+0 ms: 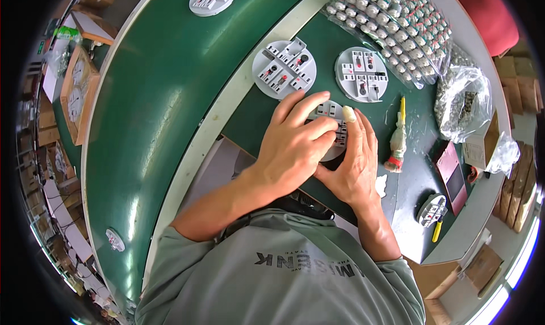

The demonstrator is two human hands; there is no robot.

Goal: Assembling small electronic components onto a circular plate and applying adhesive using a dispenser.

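A round light-grey plastic base with slots and small fittings lies under both my hands, which cover much of it. My left hand reaches over it from the left. Its thumb and index finger are pressed together at the base; anything pinched between them is hidden. My right hand grips the base from the right side, and one fingertip wears a pale finger cover. Just beyond my hands lie two similar discs: a left disc with a raised tab and black and red parts, and a right disc.
Clear trays of white round parts lie at the far right, beside a plastic bag of small parts. A wrapped yellow-tipped tool lies right of my hands. Another disc sits near a yellow-handled screwdriver. A green conveyor runs along the left.
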